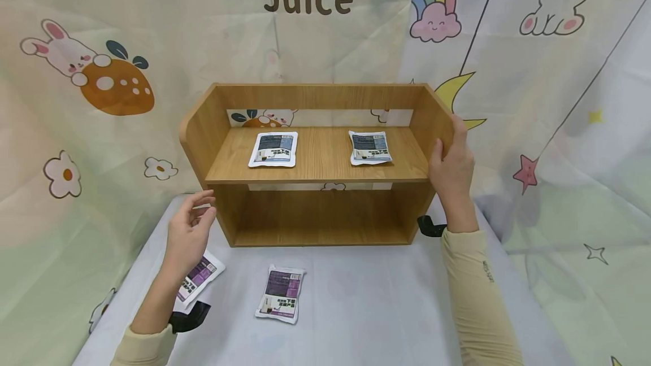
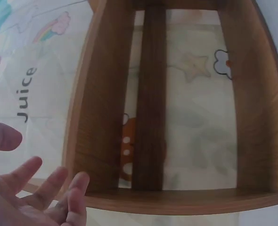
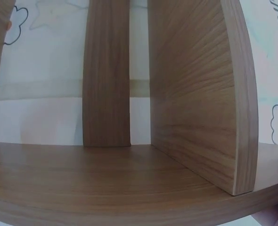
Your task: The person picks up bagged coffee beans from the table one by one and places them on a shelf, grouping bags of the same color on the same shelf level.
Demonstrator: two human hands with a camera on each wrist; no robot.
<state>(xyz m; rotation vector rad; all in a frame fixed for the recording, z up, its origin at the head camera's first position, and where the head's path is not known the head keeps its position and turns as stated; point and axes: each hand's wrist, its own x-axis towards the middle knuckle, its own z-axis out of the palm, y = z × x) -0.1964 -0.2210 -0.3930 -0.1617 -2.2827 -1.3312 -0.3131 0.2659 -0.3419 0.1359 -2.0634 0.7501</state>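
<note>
A two-tier wooden shelf (image 1: 315, 181) stands in the middle of the table. My right hand (image 1: 454, 168) grips its right side panel (image 3: 245, 117), thumb on the inner face and fingers round the outside. Beside the lower left of the shelf, my left hand (image 1: 188, 236) holds nothing, its fingers loosely bent near the side panel (image 2: 186, 203). Two white pouches with blue print lie on the upper board, one at left (image 1: 273, 149) and one at right (image 1: 370, 148). A purple-printed pouch (image 1: 281, 293) lies on the table in front; another purple pouch (image 1: 202, 275) is partly hidden under my left forearm.
White cloth covers the table (image 1: 366, 309). Behind and around it hangs a printed fabric backdrop (image 1: 203, 38) with the word Juice. Black bands (image 1: 190, 318) sit at both wrists. The shelf's back has open gaps between its slats (image 2: 151, 103).
</note>
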